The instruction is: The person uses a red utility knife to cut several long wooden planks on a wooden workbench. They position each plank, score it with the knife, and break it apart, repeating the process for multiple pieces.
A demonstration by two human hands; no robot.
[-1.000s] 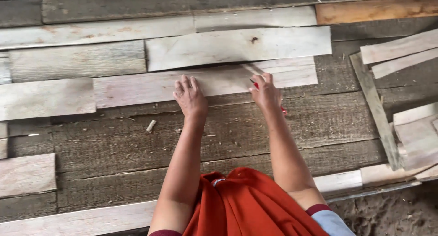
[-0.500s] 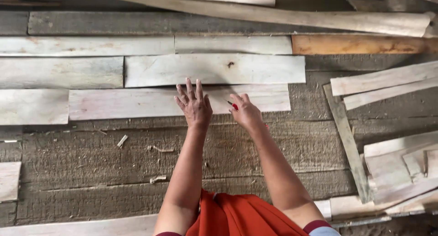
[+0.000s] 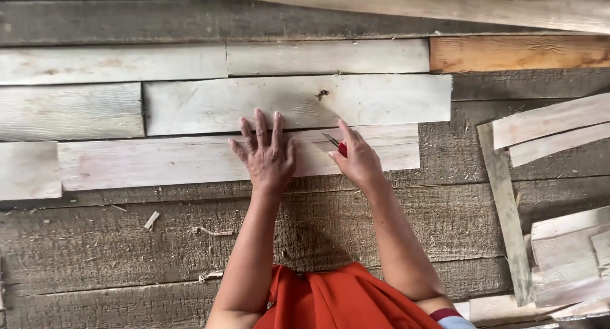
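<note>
Head view: the left hand [image 3: 267,156] lies flat, fingers spread, grip released, pressing the pale plank [image 3: 190,164] on the grey board floor [image 3: 127,253]. The right hand [image 3: 359,160], just right of the left hand on the same plank, grips a red-handled knife [image 3: 337,144] with its blade pointing up-left.

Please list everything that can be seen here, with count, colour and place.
pale boards: about six, whitish, laid in rows across the middle
orange board: one, upper right
long plank: one, tan, along the top edge
offcuts: several, pale, right side
chips: a few, pale, lower left
floor: dark grey wood
cutter: one, red with metal blade, in right hand
left hand: flat on a pale board
right hand: gripping the cutter
</note>
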